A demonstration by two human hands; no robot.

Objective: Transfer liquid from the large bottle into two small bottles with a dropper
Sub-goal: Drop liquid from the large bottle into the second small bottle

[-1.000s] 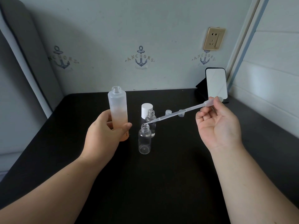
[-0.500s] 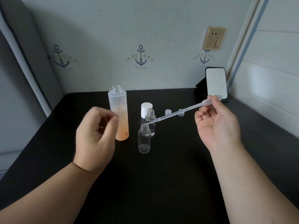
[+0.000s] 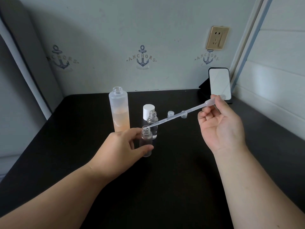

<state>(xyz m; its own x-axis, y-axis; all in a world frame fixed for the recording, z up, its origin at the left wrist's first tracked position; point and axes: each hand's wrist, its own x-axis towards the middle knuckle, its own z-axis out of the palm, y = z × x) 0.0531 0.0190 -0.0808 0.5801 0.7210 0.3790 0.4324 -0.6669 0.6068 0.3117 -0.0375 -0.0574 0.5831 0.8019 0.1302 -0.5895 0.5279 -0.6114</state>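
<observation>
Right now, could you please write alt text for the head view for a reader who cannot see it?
A right hand holds a dropper with its tip at the mouth of a small clear bottle, which the left hand grips on a black table. Behind stand an open large bottle of peach liquid and a second small bottle.

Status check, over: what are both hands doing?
Left hand holds near small bottle. Right hand pinches dropper, tip at its mouth. Nothing blocking.
</observation>
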